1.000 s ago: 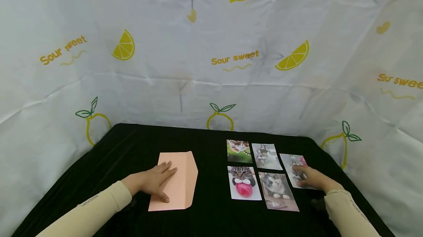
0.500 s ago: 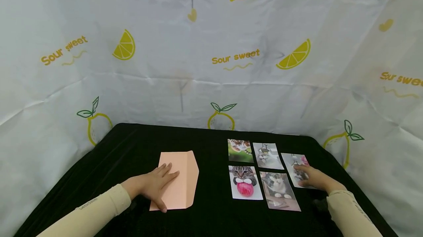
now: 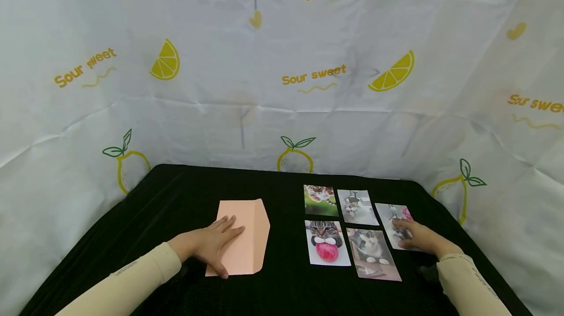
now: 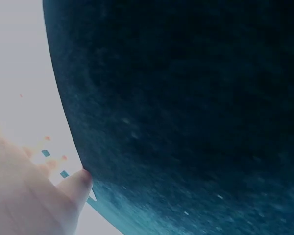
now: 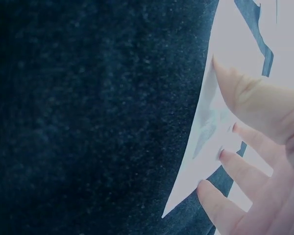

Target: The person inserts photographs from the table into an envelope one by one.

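Observation:
Fingers spread, my left hand (image 3: pixel 210 245) rests on a pink envelope (image 3: pixel 241 250), which lies on the black cloth with its flap unfolded to the right. The left wrist view catches only my thumb (image 4: pixel 76 188) and overexposed fingertips by the envelope's edge. Over at the right, my right hand (image 3: pixel 425 239) touches a cat photo (image 3: pixel 387 213) lying flat, covering part of it. In the right wrist view, my thumb and fingertips rest apart on that photo (image 5: pixel 206 132).
Left of the right hand lie a tiger photo (image 3: pixel 320 203), a grey cat photo (image 3: pixel 356 208), a tabby photo with a pink ball (image 3: pixel 327 250) and a sitting cat photo (image 3: pixel 370 252). A white lemon-print curtain (image 3: pixel 246 125) hangs behind the black-covered table (image 3: pixel 176 193).
My left hand and the envelope under it have shifted a little to the right and away from me. The right hand stays on its photo.

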A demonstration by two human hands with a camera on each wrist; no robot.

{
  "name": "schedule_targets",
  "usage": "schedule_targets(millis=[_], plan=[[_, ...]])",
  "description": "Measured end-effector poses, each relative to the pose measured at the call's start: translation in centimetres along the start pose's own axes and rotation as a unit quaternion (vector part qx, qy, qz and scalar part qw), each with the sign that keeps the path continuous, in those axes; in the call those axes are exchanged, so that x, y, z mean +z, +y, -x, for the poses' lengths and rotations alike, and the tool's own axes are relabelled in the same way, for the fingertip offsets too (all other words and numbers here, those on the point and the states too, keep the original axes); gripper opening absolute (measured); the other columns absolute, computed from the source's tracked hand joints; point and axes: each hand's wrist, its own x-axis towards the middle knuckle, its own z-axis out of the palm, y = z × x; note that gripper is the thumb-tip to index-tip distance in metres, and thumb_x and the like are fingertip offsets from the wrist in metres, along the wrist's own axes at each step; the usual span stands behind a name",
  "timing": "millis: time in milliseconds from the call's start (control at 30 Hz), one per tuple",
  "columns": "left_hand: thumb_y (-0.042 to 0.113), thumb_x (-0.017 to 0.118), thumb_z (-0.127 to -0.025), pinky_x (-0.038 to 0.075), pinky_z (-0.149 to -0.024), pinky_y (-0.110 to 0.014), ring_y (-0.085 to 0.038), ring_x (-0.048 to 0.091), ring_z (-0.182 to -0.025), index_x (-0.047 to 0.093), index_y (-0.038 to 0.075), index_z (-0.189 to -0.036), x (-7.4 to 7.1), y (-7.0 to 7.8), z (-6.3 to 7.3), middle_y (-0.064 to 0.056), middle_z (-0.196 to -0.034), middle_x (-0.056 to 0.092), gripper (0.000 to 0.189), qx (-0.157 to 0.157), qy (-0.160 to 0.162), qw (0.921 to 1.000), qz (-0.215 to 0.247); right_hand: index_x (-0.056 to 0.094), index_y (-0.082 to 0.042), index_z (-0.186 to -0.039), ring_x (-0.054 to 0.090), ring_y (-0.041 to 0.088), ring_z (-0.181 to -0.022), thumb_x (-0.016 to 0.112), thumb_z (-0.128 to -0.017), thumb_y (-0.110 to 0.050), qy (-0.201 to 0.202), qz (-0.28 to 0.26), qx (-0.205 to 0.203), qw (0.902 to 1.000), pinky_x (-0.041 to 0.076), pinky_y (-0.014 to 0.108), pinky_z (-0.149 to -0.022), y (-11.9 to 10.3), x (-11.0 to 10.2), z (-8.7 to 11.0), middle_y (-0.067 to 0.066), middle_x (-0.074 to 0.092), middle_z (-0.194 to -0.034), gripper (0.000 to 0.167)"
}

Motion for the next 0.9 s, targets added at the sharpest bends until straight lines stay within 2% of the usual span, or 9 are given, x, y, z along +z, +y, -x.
schedule_targets(millis=[333,667,900], plan=[[0.066,0.075,-0.067,0.023,-0.114,-0.059,-0.036,0.004,-0.149,0.02,0.024,-0.155,-0.2,0.6,-1.9,-0.011,-0.163,0.004,0.112,0.021,0.005,0.9998,-0.004,0.042,0.002,-0.141,0.029,0.063,-0.126,0.074,-0.081,-0.026,0.006,-0.009,-0.018,0.9998,0.029,0.072,-0.1,-0.1,0.0,0.2,0.044,0.029,-0.14,0.073],[0.069,0.073,-0.066,0.024,-0.115,-0.056,-0.034,0.004,-0.15,0.018,0.03,-0.155,-0.3,2.2,-4.3,-0.008,-0.164,0.002,0.112,0.025,-0.002,0.999,-0.038,0.041,0.001,-0.142,0.027,0.063,-0.127,0.074,-0.081,-0.027,0.001,-0.007,-0.008,0.9999,0.028,0.072,-0.101,-0.1,-0.1,0.1,0.043,0.029,-0.141,0.075],[0.07,0.073,-0.066,0.023,-0.116,-0.055,-0.032,0.003,-0.15,0.018,0.031,-0.155,-0.5,3.5,-5.6,-0.008,-0.164,0.002,0.111,0.033,0.0,0.9984,-0.046,0.041,0.001,-0.142,0.028,0.062,-0.127,0.073,-0.082,-0.027,0.002,-0.009,-0.008,0.9999,0.028,0.072,-0.1,-0.3,-0.1,0.4,0.044,0.028,-0.141,0.074]])
